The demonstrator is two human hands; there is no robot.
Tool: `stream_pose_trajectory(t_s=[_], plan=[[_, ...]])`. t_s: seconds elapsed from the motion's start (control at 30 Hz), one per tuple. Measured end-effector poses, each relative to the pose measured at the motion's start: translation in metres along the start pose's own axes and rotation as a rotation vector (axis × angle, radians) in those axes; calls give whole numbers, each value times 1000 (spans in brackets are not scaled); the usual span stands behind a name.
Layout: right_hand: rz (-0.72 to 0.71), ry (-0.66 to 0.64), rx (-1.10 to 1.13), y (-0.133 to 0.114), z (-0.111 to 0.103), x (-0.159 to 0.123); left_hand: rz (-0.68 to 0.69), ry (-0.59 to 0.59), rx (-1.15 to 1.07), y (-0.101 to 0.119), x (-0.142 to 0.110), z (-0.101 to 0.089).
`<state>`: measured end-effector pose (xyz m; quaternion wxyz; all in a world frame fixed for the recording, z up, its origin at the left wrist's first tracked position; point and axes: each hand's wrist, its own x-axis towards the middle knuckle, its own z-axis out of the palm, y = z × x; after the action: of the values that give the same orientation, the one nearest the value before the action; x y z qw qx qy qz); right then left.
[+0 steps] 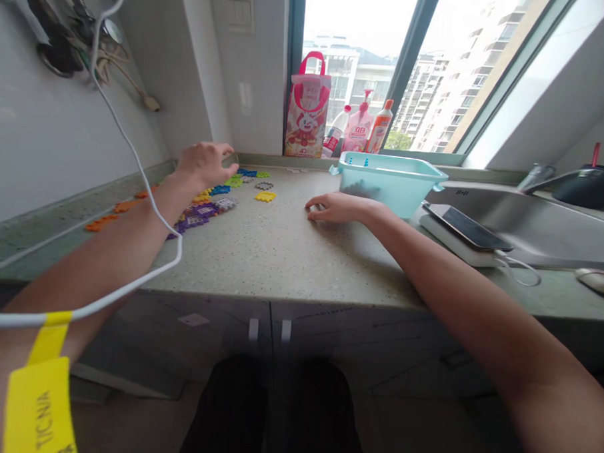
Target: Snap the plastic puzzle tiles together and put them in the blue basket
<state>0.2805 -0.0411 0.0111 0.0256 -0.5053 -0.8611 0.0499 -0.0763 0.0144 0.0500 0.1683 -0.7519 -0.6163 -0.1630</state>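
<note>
A: Where are the notched pieces?
B: Spread over the left part of the counter, in orange, purple, blue, green and yellow. The left grip is over their far end, just beside the green and blue ones.
A: Is it closed on one?
B: I cannot tell. Thumb and fingers reach rightward, and what lies between them is unclear.
A: And the right grip?
B: Palm down, right of the pieces and well apart from them, fingers loosely bent, thumb and index slightly apart.
A: Which way do the pieces point?
B: The yellow piece looks roughly square and flat, so I read no clear long axis in it. The spread as a whole slants from the orange ones, near left, to the green ones, far right. A grey piece lies just beyond the yellow one.
A: Further out?
B: A pale blue basin behind the right wrist, then a phone beside the sink.
</note>
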Motion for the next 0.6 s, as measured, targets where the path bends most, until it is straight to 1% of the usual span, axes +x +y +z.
stream_pose_trajectory(t_s=[0.07,0.1,0.17,0.23,0.33,0.43,0.53,0.6], plan=[[-10,10,3,1,0,0,-39,115,5,-16,0,-10],[-14,15,3,1,-1,0,-47,140,9,-22,-1,-13],[-24,31,-4,1,-1,0,-49,148,23,-28,-2,-14],[-45,55,-4,1,-1,0,-22,112,40,-26,-2,-11],[-88,98,32,4,1,1,37,44,48,-16,-2,-3],[-109,126,76,7,3,3,81,9,34,-8,-2,3],[-105,132,72,9,3,3,87,-29,57,-8,-1,6],[-101,121,67,9,2,3,64,-56,102,-11,1,6]])
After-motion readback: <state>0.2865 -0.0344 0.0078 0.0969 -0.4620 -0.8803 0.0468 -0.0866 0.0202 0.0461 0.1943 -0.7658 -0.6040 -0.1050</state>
